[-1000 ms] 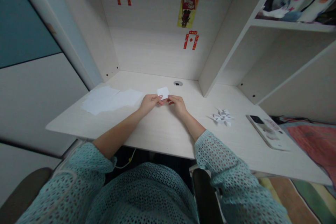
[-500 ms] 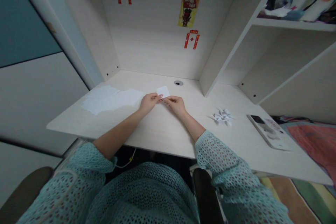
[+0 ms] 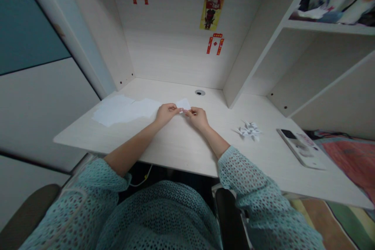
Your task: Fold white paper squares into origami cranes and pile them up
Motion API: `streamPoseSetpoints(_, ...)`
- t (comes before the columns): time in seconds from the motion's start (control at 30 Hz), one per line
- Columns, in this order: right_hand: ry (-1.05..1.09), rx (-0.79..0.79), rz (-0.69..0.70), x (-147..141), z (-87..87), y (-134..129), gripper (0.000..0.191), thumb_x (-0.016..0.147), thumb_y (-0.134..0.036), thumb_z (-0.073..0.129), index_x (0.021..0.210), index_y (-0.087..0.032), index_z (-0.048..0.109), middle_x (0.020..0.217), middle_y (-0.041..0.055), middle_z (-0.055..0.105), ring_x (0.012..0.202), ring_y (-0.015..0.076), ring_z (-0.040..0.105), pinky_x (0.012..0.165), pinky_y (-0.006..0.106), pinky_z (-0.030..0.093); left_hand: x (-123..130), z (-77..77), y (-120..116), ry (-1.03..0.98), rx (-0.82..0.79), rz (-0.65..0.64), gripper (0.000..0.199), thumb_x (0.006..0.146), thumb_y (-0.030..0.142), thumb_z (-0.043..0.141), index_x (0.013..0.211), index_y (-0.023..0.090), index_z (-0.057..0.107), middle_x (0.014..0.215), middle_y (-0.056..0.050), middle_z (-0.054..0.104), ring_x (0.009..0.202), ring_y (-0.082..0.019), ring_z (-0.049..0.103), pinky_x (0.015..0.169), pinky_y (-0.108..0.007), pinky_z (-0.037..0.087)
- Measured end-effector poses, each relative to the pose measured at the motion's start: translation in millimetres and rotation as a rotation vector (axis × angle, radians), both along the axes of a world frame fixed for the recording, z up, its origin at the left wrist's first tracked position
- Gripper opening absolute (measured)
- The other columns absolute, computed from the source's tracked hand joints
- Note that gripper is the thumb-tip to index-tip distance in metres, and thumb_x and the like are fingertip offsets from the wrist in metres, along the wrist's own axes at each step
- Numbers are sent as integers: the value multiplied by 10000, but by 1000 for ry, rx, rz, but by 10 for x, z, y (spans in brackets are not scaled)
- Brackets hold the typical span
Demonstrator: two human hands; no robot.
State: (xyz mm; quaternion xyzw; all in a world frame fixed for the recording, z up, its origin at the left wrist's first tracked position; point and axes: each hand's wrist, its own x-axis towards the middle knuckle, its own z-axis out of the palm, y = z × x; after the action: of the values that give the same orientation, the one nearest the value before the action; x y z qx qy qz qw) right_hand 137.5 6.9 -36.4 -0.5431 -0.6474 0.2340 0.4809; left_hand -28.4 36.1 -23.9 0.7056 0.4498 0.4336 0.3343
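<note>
Head view: left hand (image 3: 166,114) and right hand (image 3: 198,118) both pinch the small white paper (image 3: 183,104) by its near edge; it is over the desk (image 3: 181,144), between the loose sheets (image 3: 117,111) and the folded papers (image 3: 249,130).

A phone (image 3: 301,149) lies on the counter (image 3: 258,170) well right of the right grip (image 3: 199,118), a red cloth (image 3: 348,158) farther right, and a yellow poster (image 3: 212,9) beyond that grip.
</note>
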Motion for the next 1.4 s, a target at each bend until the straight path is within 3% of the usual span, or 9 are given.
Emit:
streamPoseSetpoints(0.23,-61,6,-5,-5,-14,28,298,768,-421,561,658,-165,666,646,40,669,575,137,542,540,233,348,4,86,-17,-96,-166,-42,385,692,512,615,569,146,613,567,-41,624,522,-110,501,522,-226,353)
streamPoseSetpoints(0.57,5,-29,34,-9,-12,37,315,746,-424,573,637,-141,661,616,44,656,543,129,524,525,232,339,1,106,-26,-134,-93,-34,374,715,490,595,574,147,651,591,-36,636,580,-130,539,556,-237,376)
streamPoseSetpoints(0.77,-1,-54,8,-16,-3,0,304,734,-421,577,656,-141,667,595,34,640,512,118,497,505,228,318,-26,68,38,-299,-146,41,315,568,404,757,726,139,692,759,-65,695,656,-145,590,635,-255,426)
streamPoseSetpoints(0.87,-15,-58,-6,-20,14,-9,312,732,-430,575,652,-143,668,587,31,636,503,116,484,503,231,312,-30,68,51,-349,-177,59,323,525,382,786,711,139,684,775,-78,699,669,-153,599,640,-266,436)
streamPoseSetpoints(1.2,33,-85,23,-20,8,23,312,719,-436,583,628,-147,653,591,34,641,512,118,492,518,231,334,-13,61,43,-346,-251,72,318,605,434,728,723,141,691,705,-71,686,619,-135,567,542,-235,353)
streamPoseSetpoints(1.4,54,-72,2,-24,3,23,323,712,-441,581,600,-144,638,577,37,631,531,127,505,529,233,348,-69,70,79,-372,-331,-10,365,601,448,718,815,152,705,830,-90,697,724,-151,600,543,-221,329)
